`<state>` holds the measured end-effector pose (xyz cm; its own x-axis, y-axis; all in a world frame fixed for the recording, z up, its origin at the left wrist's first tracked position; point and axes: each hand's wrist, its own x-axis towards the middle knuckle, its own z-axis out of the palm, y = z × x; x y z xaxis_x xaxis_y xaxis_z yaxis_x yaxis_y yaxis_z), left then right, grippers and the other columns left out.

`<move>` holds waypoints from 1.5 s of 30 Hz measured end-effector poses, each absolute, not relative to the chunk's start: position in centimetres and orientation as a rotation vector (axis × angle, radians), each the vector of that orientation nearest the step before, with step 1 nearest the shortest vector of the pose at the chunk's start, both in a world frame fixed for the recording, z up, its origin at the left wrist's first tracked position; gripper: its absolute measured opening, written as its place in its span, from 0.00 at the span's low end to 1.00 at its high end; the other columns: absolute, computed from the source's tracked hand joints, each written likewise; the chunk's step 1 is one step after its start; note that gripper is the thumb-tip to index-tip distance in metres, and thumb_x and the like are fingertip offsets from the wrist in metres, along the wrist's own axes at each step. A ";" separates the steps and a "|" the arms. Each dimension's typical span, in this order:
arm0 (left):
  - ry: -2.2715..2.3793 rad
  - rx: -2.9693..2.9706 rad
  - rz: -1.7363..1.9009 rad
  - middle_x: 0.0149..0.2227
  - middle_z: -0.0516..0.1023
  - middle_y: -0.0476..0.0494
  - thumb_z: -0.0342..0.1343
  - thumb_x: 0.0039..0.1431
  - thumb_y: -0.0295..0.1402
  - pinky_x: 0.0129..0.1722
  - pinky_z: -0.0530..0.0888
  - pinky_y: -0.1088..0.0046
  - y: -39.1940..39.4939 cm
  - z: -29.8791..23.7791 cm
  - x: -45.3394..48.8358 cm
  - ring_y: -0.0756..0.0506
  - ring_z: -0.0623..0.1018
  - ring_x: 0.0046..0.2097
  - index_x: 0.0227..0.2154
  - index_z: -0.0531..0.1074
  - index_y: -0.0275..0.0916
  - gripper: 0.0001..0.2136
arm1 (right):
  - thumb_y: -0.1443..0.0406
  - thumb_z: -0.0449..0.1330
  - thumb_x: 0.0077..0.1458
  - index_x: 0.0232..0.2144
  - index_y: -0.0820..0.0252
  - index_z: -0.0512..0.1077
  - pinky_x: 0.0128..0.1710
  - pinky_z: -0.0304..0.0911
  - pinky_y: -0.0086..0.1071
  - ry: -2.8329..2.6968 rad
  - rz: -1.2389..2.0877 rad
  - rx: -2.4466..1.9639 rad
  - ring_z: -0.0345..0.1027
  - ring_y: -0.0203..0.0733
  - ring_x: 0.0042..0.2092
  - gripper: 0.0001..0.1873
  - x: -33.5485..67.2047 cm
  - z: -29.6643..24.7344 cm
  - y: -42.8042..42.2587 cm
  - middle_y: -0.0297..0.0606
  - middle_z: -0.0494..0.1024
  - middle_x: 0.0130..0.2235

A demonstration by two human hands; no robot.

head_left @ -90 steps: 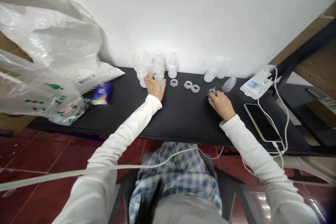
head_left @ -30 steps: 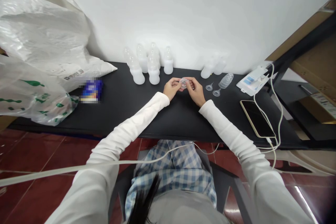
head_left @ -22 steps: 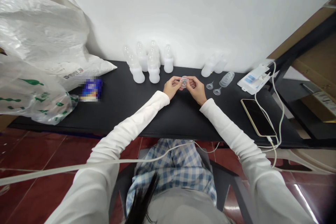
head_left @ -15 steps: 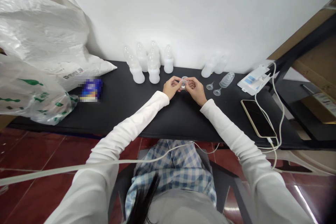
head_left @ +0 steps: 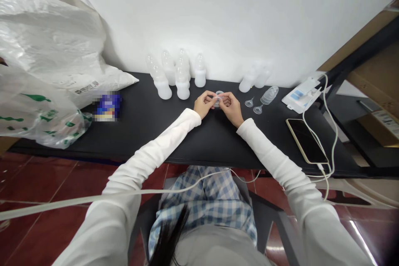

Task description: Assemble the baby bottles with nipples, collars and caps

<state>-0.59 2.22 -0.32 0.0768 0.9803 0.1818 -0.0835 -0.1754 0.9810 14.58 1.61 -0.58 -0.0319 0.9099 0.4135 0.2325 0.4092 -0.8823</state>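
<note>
Between my two hands is a small clear round piece, like a bottle ring or collar [head_left: 217, 102], partly covered by fingers. My left hand [head_left: 204, 104] pinches it from the left. From the right, my right hand [head_left: 230, 106] grips the same piece, its thumb close to the left one. Right of my hands lie two clear nipple-shaped pieces, one a flat-based teat [head_left: 249, 103] and the other a similar teat [head_left: 257, 110]. Beside them a stack of clear domed caps [head_left: 269, 95] lies on its side. Several white bottles with clear domed tops [head_left: 182, 87] stand behind my left hand.
More white bottles [head_left: 245, 84] stand by the wall at right. A phone [head_left: 307, 141] with a charging cable and a white packet [head_left: 299, 95] lie further right. Large plastic bags [head_left: 50, 41] and a blue pack [head_left: 108, 106] occupy the left of the black table [head_left: 140, 124].
My right hand has shifted very slightly left, and its fingers have turned a little on the clear piece. Everything else looks the same.
</note>
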 end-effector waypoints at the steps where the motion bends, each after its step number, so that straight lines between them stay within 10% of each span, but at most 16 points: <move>1: 0.991 1.288 1.313 0.25 0.75 0.52 0.68 0.51 0.36 0.31 0.76 0.75 2.3 -0.5 -0.5 0.52 0.77 0.27 0.34 0.73 0.39 0.12 | 0.46 0.64 0.52 0.38 0.55 0.71 0.32 0.69 0.32 -1.510 0.774 -1.046 0.67 0.34 0.29 0.22 14.6 -0.6 1.6 0.31 0.74 0.30; 45: 1.067 1.287 1.333 0.26 0.74 0.53 0.64 0.49 0.23 0.32 0.74 0.76 2.6 -0.4 -0.1 0.54 0.74 0.29 0.30 0.69 0.37 0.09 | 0.48 0.67 0.49 0.36 0.55 0.70 0.26 0.64 0.29 -1.418 0.789 -1.055 0.63 0.33 0.26 0.21 14.0 -0.6 1.5 0.28 0.69 0.25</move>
<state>-0.08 2.62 -0.38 0.0196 0.9876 0.1559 -0.0636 -0.1544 0.9860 14.04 1.46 -0.65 0.0462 0.9224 0.3833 0.1608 0.3719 -0.9142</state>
